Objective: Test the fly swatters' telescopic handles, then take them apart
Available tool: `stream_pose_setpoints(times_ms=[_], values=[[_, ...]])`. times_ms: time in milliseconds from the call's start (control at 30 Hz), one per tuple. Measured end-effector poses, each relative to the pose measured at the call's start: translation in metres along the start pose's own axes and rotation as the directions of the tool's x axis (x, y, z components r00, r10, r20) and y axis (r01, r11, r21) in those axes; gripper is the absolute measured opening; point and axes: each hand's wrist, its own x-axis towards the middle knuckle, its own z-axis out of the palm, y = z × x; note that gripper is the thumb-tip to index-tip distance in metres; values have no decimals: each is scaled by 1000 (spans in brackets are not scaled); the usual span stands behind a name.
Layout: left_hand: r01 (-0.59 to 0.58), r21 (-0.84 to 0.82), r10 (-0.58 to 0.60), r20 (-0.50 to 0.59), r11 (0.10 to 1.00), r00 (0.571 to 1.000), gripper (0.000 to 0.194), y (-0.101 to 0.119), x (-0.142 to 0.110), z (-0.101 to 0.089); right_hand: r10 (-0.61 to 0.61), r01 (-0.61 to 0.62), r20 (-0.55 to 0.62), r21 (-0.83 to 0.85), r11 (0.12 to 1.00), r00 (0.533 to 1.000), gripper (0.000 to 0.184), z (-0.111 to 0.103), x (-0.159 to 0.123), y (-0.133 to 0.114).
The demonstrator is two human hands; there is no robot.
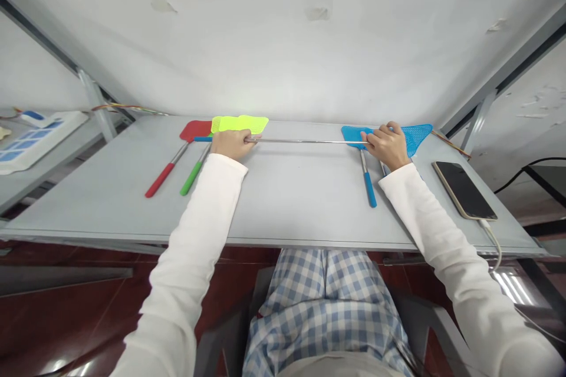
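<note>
A fly swatter with a thin metal rod (305,141) and a blue grip (203,139) is stretched level between my hands above the table. My left hand (232,144) is closed round the rod beside the grip. Around the rod's right end my right hand (388,144) is closed, in front of blue mesh swatter heads. One blue mesh head (416,136) shows right of that hand; whether it belongs to the held rod, I cannot tell. Near my left hand lie a red fly swatter (164,177) and a green-handled one (191,178) under yellow-green mesh (241,124).
A blue-handled fly swatter (369,188) lies below my right hand, with another shaft partly hidden beside it. A phone (464,189) with a white cable rests on the right of the grey table (300,206). A white wall (283,70) stands behind; metal posts flank the table.
</note>
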Motion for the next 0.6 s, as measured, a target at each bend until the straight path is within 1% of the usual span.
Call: stream_pose_setpoints(times_ms=[100, 167, 233, 300, 400, 500, 600], values=[[30, 12, -30, -6, 999, 1000, 53, -6, 0, 0, -16, 15, 49, 24, 1000, 999, 54, 2, -3, -4], [39, 11, -39, -22, 999, 999, 57, -7, 0, 0, 7, -9, 70, 27, 1000, 998, 55, 1, -4, -7], [37, 17, -37, -31, 999, 999, 60, -3, 0, -1, 41, -43, 77, 25, 999, 996, 55, -2, -3, -11], [-1, 38, 1, -9, 999, 1000, 61, 8, 0, -3, 52, -54, 91, 25, 998, 995, 55, -6, 1, -19], [-122, 50, 119, 57, 991, 991, 59, 39, -4, -6, 13, -17, 108, 34, 999, 994, 55, -12, 8, -35], [-168, 46, 163, 85, 985, 983, 64, 66, -10, -9, -20, 15, 112, 41, 999, 994, 55, -16, 12, -46], [-204, 50, 196, 135, 978, 971, 62, 77, -13, -9, -20, 14, 127, 48, 999, 992, 55, -18, 10, -47]])
